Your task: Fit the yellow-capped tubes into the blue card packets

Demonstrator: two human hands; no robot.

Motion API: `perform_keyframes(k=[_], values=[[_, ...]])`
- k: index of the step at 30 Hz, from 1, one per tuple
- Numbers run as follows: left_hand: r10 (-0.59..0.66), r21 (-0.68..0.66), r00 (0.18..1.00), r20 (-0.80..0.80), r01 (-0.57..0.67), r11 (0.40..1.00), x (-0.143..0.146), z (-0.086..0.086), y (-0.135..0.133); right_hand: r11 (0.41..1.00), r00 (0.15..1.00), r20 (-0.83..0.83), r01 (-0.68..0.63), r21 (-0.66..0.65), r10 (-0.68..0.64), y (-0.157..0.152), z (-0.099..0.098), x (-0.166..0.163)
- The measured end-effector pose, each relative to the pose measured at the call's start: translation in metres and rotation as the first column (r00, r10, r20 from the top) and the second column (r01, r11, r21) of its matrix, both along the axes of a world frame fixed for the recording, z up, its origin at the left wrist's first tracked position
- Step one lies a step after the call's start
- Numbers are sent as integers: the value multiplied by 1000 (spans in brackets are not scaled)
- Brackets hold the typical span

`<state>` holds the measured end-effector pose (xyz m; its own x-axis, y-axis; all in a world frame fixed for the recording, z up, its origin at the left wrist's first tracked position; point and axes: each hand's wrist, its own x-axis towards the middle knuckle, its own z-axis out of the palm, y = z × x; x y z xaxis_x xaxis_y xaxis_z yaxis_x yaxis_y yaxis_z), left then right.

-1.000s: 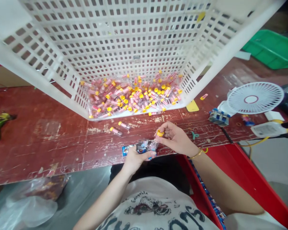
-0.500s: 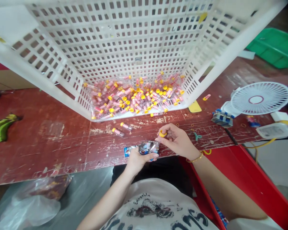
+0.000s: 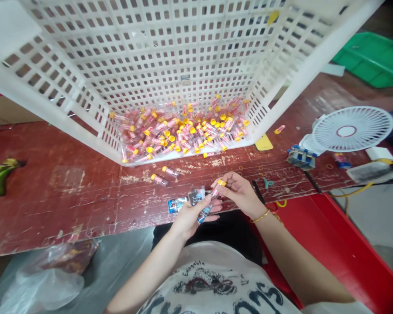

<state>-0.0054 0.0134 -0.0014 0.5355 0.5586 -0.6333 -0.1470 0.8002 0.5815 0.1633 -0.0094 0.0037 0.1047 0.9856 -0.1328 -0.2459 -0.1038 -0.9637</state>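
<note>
My left hand (image 3: 191, 216) is closed, its thumb pressing on a small blue-printed packet (image 3: 204, 213); its other fingers reach out beneath. My right hand (image 3: 238, 192) pinches a clear tube with a yellow cap (image 3: 220, 183) at its capped end. That tube slants down toward my left thumb; its lower end is partly hidden, so I cannot tell whether it touches the packet. Beside my left hand, a dark packet (image 3: 196, 195) and a blue packet (image 3: 177, 205) lie at the table edge. Two yellow-capped tubes (image 3: 159, 179) (image 3: 170, 171) rest on the table beyond.
A large white slatted basket (image 3: 180, 48), tipped toward me, holds many yellow-capped tubes (image 3: 183, 131). On the right are a white fan (image 3: 352, 129), a blue bundle (image 3: 301, 157), a yellow card (image 3: 263, 143) and a green crate (image 3: 373, 59). Bananas (image 3: 0, 176) lie left on the red table (image 3: 68, 187).
My right hand has turned the yellow-capped end upright and brought the tube against my left hand. My left hand has rotated, its fingers now extended, and the dark packet shows apart on the left.
</note>
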Motion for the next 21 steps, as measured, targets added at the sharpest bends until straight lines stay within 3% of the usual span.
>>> perform_keyframes(k=[6, 10, 13, 21], values=[[-8, -104, 999, 41, 12, 994, 2, -1, 4, 997, 992, -108, 53, -51, -58, -1, -12, -5], [-100, 7, 994, -39, 100, 995, 2, -4, 3, 995, 991, -83, 99, -25, -101, 0, -13, -3], [-92, 39, 992, -83, 95, 995, 1, -5, 4, 993, 989, -94, 110, -43, -114, 0, -13, -1], [-111, -136, 993, 50, 117, 984, -2, 0, 11, 997, 990, -117, 70, -35, -74, -3, -15, -2]])
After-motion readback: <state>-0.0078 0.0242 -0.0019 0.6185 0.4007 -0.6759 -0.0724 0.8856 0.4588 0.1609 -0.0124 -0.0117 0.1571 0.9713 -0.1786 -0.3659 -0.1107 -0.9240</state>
